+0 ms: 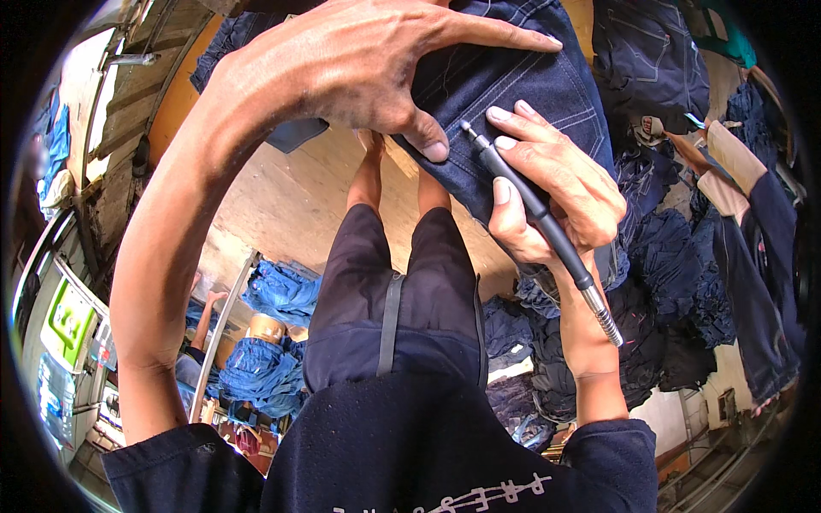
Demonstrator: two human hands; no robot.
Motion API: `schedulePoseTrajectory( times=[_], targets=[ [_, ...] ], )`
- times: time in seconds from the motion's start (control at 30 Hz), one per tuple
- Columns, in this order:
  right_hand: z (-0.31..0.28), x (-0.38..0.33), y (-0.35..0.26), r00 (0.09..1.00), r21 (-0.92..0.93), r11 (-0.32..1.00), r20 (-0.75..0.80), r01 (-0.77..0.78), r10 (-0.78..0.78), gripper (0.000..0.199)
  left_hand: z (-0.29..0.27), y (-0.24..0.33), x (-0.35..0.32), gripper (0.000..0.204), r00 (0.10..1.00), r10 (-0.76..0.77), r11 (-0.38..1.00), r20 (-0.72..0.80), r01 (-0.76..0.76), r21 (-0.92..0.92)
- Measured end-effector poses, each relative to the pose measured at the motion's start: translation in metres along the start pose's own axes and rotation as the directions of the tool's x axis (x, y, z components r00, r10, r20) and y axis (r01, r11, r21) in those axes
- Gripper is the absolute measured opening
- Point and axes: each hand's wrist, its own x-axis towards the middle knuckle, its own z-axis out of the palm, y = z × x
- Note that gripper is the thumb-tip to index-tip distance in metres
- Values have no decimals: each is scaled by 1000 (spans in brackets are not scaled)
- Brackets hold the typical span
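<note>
Dark blue denim jeans (pixel 547 85) with pale double stitching and what looks like a back pocket lie in front of me, at the top of the head view. My left hand (pixel 376 68) rests on them with thumb and index finger spread wide apart. Between the fingers and thumb of my right hand (pixel 569 188) is a slim black rotary tool handpiece (pixel 532 201), held like a pen. Its small rounded tip points up and left, close over the denim; whether it touches cannot be made out. A metal spring sleeve ends it beside my wrist.
Piles of dark denim (pixel 667 256) lie on the right, near another person's arm and a dark garment (pixel 744 265). Blue denim bundles (pixel 265 368) sit at lower left beside a metal rail (pixel 224 333). Another pair of dark trousers (pixel 650 51) lies at upper right.
</note>
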Motion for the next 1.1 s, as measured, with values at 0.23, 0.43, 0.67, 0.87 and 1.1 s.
schedulePoseTrajectory(
  times=[0.23,0.43,0.67,0.87,1.1],
  targets=[
    [-14,12,5,998,57,998,-62,-8,12,24,-5,-1,5,135,999,-30,999,41,29,30],
    [-20,16,12,998,2,1000,62,12,-12,26,-1,-2,3,134,999,-28,999,21,28,-22],
    [-19,18,13,998,-3,1000,68,1,-1,26,1,-6,5,135,1000,-4,981,-26,-1,-194],
    [-20,18,12,998,-30,999,57,-22,23,25,-8,0,7,135,986,-84,985,143,104,-141],
    [-19,18,13,999,-31,999,18,-36,37,25,0,-3,9,133,999,-40,987,30,44,-157]
  ],
)
